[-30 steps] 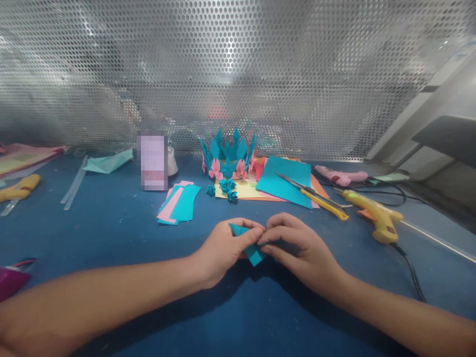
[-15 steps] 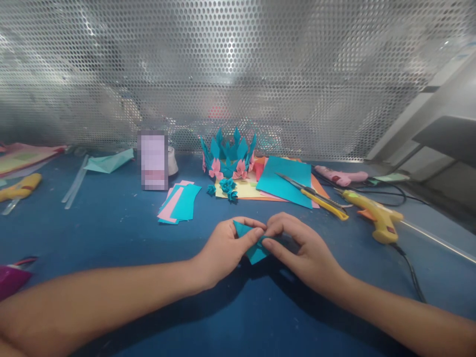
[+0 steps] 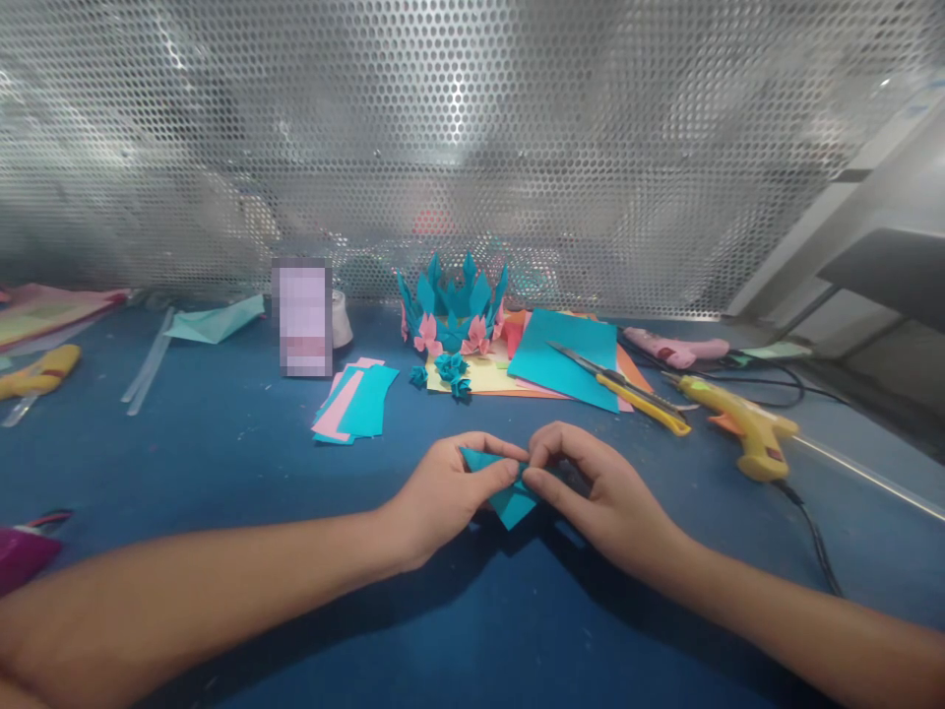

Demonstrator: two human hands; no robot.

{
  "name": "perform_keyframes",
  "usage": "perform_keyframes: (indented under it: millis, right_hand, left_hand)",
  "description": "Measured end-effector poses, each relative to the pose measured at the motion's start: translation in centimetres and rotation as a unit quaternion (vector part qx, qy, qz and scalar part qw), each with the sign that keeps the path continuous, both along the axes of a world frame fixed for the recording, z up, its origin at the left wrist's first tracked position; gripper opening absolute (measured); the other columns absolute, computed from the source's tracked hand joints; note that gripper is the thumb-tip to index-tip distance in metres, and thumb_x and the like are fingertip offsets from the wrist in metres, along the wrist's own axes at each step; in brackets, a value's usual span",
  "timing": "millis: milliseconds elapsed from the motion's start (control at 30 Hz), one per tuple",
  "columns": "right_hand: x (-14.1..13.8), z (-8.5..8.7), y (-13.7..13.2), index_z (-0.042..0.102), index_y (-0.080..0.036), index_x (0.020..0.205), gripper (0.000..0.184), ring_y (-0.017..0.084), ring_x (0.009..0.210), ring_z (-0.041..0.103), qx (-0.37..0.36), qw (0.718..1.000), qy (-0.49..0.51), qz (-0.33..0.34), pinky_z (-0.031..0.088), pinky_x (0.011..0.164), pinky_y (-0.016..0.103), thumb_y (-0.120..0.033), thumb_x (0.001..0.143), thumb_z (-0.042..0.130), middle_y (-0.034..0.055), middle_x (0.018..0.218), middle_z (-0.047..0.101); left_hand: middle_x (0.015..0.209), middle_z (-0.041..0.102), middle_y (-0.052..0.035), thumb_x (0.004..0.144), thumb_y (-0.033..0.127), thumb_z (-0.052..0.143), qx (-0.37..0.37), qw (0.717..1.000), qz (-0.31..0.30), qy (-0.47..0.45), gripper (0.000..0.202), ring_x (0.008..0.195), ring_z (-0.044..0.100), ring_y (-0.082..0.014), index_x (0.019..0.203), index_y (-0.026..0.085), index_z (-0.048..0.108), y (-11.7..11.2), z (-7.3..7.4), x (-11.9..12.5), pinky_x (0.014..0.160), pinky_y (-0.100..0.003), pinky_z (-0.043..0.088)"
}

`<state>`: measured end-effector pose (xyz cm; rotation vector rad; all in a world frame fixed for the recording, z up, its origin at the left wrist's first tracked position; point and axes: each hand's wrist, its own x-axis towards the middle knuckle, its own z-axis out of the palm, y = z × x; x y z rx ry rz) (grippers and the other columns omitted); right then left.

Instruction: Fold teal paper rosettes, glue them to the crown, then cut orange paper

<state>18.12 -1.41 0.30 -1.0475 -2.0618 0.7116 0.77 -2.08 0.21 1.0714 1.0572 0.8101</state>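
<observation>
2 hands, left hand (image 3: pixel 443 492) and right hand (image 3: pixel 598 492), pinch teal paper (image 3: pixel 509 502) between fingertips.

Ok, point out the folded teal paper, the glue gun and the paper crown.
folded teal paper (image 3: pixel 513 506): head view, lower corner.
glue gun (image 3: pixel 738 414): head view, yellow body.
paper crown (image 3: pixel 452 313): head view, teal front.

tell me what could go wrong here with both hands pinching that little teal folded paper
The teal paper piece is small and pinched only at the fingertips of the left hand and right hand, so it could slip or crease crooked. The cord of the glue gun runs close to the right forearm, so a sweep of that arm might snag it and drag the gun.
</observation>
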Motion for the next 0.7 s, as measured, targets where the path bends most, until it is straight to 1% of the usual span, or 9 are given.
perform_keyframes:
  millis: [133,233,333,467,600,700]
  right_hand:
    - [0.08,-0.01,0.07,0.052,-0.02,0.073,0.014,0.015,0.069,0.055,0.003,1.0,0.003,-0.006,0.046,0.065,0.028,-0.028,0.084,0.053,0.0015,0.073,0.057]
    - [0.13,-0.05,0.09,0.052,-0.021,0.071,0.016,0.015,0.069,0.055,-0.005,1.0,0.008,-0.013,0.046,0.064,0.029,-0.029,0.083,0.054,0.0016,0.073,0.058]
    - [0.18,-0.1,0.12,0.052,-0.02,0.07,0.015,0.015,0.069,0.055,-0.014,1.0,0.009,-0.018,0.046,0.064,0.029,-0.029,0.082,0.055,0.0014,0.073,0.058]
    - [0.23,-0.15,0.16,0.053,-0.02,0.071,0.015,0.015,0.07,0.056,-0.038,0.999,0.014,-0.019,0.046,0.064,0.028,-0.031,0.082,0.056,0.0011,0.073,0.057]
    - [0.24,-0.17,0.18,0.052,-0.019,0.071,0.019,0.015,0.067,0.054,-0.076,0.997,0.022,-0.019,0.045,0.061,0.028,-0.035,0.082,0.055,0.001,0.071,0.055]
    - [0.25,-0.26,0.22,0.052,-0.019,0.071,0.019,0.014,0.065,0.052,-0.096,0.995,0.028,-0.019,0.045,0.058,0.026,-0.035,0.081,0.056,0.0006,0.07,0.054]
  left_hand:
    - [0.059,0.054,0.0026,0.075,0.042,0.064,0.016,1.0,-0.013,-0.002,0.03,0.051,0.046,-0.0075,0.091,0.017,0.064,-0.12,-0.17,-0.13,0.048,-0.02,0.031]
    - [0.056,0.051,0.0041,0.07,0.047,0.068,0.039,0.999,-0.011,0.036,0.037,0.047,0.042,-0.0069,0.093,0.018,0.065,-0.22,-0.15,-0.18,0.045,-0.02,0.029]
    - [0.051,0.049,0.0059,0.065,0.043,0.074,0.062,0.996,-0.017,0.068,0.039,0.043,0.037,-0.0057,0.094,0.018,0.064,-0.25,-0.08,-0.19,0.044,-0.02,0.027]
    - [0.05,0.05,0.0063,0.066,0.036,0.073,0.065,0.995,-0.022,0.073,0.035,0.041,0.036,-0.005,0.095,0.018,0.063,-0.2,-0.04,-0.18,0.042,-0.019,0.026]
    - [0.055,0.054,0.0046,0.068,0.034,0.072,0.064,0.996,-0.024,0.059,0.032,0.044,0.04,-0.0052,0.093,0.017,0.062,-0.23,-0.12,-0.15,0.045,-0.019,0.03]
    - [0.06,0.056,0.0029,0.067,0.035,0.073,0.063,0.997,-0.023,0.036,0.033,0.05,0.045,-0.0068,0.09,0.016,0.061,-0.22,-0.26,-0.14,0.05,-0.02,0.035]
